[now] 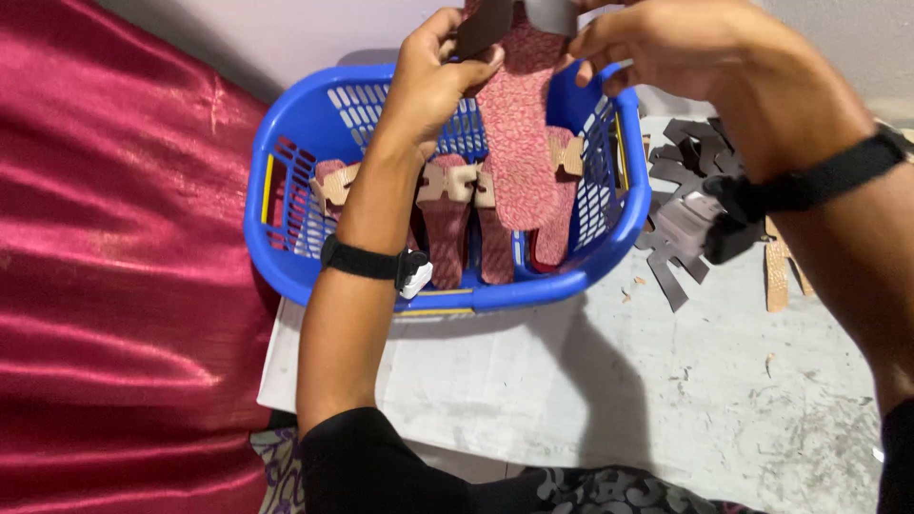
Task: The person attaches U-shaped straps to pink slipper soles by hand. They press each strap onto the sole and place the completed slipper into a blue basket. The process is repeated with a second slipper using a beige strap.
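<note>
Reddish patterned sole piece [519, 133], long and shaped like a shoe insole, hangs from my two hands at about twelve o'clock in the view, its lower end dipping into the blue plastic basket [286, 200]. My left hand [433, 81] pinches its upper left edge together with a dark strap piece [481, 27], thumb and fingers [481, 59] closed narrowly on both. My right hand [657, 43] holds the upper right edge at about one o'clock, fingers curled shut around the strap end there. Inside the basket lie more reddish pieces with tan tabs [447, 183], stacked side by side below the one I hold. At about three o'clock, just outside the basket, a heap of dark grey cut strips [685, 157] rests on the worn grey tabletop [666, 381]. A shiny crimson cloth [124, 286] fills the nine o'clock side. Both my wrists carry black bands.
</note>
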